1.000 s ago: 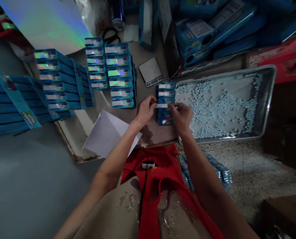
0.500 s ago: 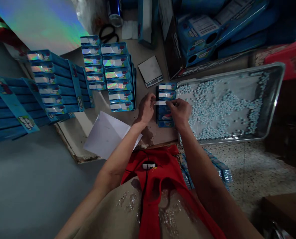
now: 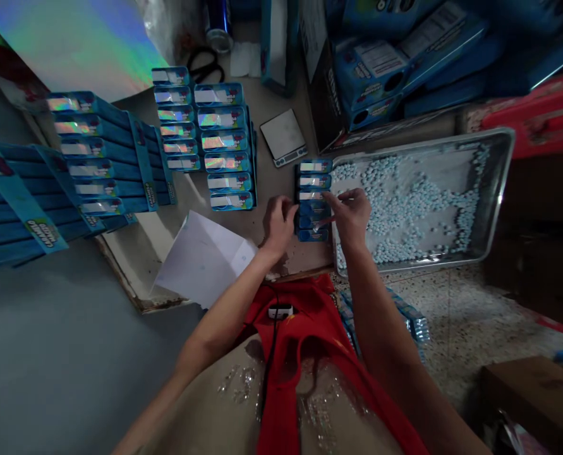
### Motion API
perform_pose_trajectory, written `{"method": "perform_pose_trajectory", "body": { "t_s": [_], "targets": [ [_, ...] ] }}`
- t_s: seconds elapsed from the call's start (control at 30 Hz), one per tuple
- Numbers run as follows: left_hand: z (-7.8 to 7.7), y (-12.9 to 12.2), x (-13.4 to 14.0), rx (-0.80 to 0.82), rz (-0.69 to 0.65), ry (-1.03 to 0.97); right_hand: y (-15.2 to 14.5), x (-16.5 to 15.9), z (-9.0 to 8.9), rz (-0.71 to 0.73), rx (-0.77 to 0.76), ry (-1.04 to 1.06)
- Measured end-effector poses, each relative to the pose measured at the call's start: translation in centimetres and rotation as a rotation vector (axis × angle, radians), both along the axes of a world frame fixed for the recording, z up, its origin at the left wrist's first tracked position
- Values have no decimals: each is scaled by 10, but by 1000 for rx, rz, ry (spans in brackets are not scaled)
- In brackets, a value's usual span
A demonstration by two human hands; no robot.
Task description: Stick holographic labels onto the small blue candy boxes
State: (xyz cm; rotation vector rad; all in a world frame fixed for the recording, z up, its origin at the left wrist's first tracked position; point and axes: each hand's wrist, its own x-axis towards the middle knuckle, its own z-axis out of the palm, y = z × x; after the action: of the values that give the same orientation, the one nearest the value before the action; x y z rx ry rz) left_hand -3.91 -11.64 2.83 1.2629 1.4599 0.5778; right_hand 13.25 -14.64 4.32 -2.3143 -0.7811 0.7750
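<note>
A short column of small blue boxes point(image 3: 314, 235) lies on the table between my hands. White strips show on its upper boxes, and a white strip point(image 3: 312, 196) lies across the third from the top. My right hand point(image 3: 354, 218) is at the column's right side, its forefinger stretched to the end of that strip and its fingers apart. A small pale, shiny piece point(image 3: 323, 222) shows below that finger; I cannot tell whether the hand touches it. My left hand point(image 3: 278, 226) rests just left of the column, thumb and fingers apart, holding nothing visible.
Right of the column stands a metal tray point(image 3: 496, 208) of pale blue pellets. Beyond the column is a small scale point(image 3: 284, 136). Stacked blue boxes point(image 3: 227, 161) fill the left, with folded white paper point(image 3: 200, 259) nearer me. Scissors point(image 3: 205, 65) lie at the back.
Both hands held the white strip over the third box; it now lies on that box. My left hand has drawn back leftward, and my right fingers have spread.
</note>
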Motion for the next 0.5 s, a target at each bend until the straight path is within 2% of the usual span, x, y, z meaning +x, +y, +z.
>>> {"method": "perform_pose_trajectory", "body": {
  "t_s": [0.07,0.13,0.2,0.27,0.37,0.5],
  "targets": [
    [19,-9,-9,-75,-31,-138,2,-6,6,-45,34,11],
    [30,-17,-11,-232,-61,-270,6,-12,10,-58,36,4],
    [31,-23,-10,-390,-66,-341,10,-17,13,-68,24,-18],
    [27,-27,-9,-457,-30,-350,11,-21,16,-82,16,-17],
    [21,-25,-13,-399,-10,-316,6,-23,21,-98,30,102],
    [21,-5,-28,-292,-171,-187,-9,-20,27,-84,65,371]
  ]
}}
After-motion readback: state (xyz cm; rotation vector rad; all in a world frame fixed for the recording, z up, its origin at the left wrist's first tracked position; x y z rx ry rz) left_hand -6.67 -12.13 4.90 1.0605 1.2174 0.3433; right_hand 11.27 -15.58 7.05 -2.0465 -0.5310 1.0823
